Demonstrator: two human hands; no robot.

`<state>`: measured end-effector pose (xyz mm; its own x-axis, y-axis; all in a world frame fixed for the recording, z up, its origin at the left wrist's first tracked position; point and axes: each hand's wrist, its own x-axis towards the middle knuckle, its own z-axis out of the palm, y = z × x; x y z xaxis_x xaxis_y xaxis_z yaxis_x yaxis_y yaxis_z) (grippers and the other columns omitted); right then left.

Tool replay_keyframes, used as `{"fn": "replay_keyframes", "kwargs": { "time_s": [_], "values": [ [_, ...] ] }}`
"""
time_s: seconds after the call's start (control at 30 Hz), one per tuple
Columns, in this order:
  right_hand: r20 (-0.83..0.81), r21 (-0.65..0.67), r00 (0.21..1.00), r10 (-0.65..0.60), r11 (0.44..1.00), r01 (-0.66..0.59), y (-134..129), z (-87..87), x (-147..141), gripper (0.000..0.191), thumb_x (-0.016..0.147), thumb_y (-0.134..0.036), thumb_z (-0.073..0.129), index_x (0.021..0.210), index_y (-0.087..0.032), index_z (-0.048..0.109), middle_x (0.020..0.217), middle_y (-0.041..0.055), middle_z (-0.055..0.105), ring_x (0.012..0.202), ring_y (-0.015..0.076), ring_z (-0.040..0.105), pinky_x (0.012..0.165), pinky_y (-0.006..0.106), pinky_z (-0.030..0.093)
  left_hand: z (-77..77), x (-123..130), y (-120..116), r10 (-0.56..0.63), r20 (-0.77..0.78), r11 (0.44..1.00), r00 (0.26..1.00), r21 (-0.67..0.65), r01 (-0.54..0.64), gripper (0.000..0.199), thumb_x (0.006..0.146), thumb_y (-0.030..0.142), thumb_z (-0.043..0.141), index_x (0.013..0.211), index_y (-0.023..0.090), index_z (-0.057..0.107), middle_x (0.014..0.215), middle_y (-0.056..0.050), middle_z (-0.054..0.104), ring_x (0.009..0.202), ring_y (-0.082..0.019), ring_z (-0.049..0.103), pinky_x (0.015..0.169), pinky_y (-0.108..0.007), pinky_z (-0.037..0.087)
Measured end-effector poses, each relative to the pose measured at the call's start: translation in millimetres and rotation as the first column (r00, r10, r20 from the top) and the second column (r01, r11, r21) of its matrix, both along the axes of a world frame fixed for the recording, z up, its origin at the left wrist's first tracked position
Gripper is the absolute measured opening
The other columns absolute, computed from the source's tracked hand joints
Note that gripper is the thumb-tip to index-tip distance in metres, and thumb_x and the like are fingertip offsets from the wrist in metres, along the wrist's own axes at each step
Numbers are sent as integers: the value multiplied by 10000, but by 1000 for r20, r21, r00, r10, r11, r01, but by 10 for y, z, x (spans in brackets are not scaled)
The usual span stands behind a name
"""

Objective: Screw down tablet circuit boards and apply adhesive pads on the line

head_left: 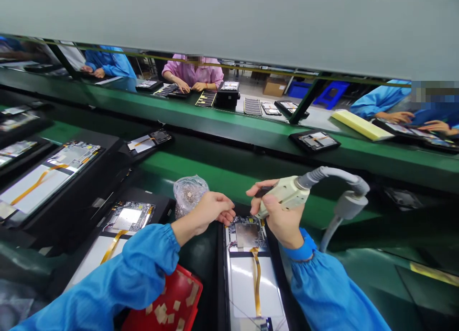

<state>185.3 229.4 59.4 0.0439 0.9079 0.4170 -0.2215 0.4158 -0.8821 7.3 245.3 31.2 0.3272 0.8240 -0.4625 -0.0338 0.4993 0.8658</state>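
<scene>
Red tray: beige pads scattered across a red tray point(196, 300), partly beneath the left sleeve point(143, 269).
Tablet: an opened tablet point(240, 278) lies in a black holder below both hands, orange ribbon running down its pale lower part.
Right hand: the right hand point(285, 221) wraps firmly around a cream tool point(289, 192), its nose at the tablet's upper right corner; contact cannot be told.
Left hand: the left hand point(210, 210) curls over the upper left corner; how far its fingertips close, and on what, cannot be told.
Bag: a clear bag point(190, 190) of small parts sits just beyond the left wrist.
Hose: a grey hose point(335, 174) arches rightward from the tool.
Line: more tablets rest left and farther off, one point(317, 140) near a pale yellow bar point(362, 124).
Far bench: a co-worker in pink point(195, 73) works between others in blue.
</scene>
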Motion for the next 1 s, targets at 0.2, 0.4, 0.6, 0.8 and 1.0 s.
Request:
{"fn": "replay_keyframes", "kwargs": {
  "time_s": [0.2,0.4,0.6,0.8,1.0],
  "values": [
    [12,-11,1000,10,1000,-9,28,-66,-29,212,886,-336,753,1025,-190,686,853,33,755,476,113,639,464,246,514,-77,-41,-8,24,45,999,999,-25,-23,221,799,233,812,816,94,641,722,-99,733,585,-138,690,581,-254,575],
    [60,-48,998,12,999,-9,49,-135,-54,204,888,-328,748,1015,-180,686,729,6,726,475,117,629,502,263,526,-147,-28,-25,2,33,998,999,57,-3,182,863,238,719,784,99,633,644,-40,681,456,-79,579,419,-174,437],
    [64,-73,998,-11,997,16,66,-187,-74,205,879,-329,750,998,-180,676,710,-3,724,459,120,619,524,282,538,-65,-4,-60,-2,101,1000,995,31,-1,211,819,272,761,808,100,639,667,-49,693,500,-97,614,483,-207,505],
    [-15,-38,999,-45,998,44,-25,-79,-16,278,863,-392,761,1012,-176,669,834,45,756,476,139,649,467,280,529,-51,8,-126,-7,150,999,989,-30,12,176,733,156,775,824,96,637,718,-93,729,575,-154,692,576,-276,574],
    [-53,-80,998,-33,996,29,-131,-45,27,298,856,-415,767,996,-175,662,826,55,755,457,149,649,418,268,504,-64,53,-189,-33,157,997,987,-71,44,144,752,189,725,823,105,632,702,-84,712,540,-138,655,538,-265,554]
  ]
}}
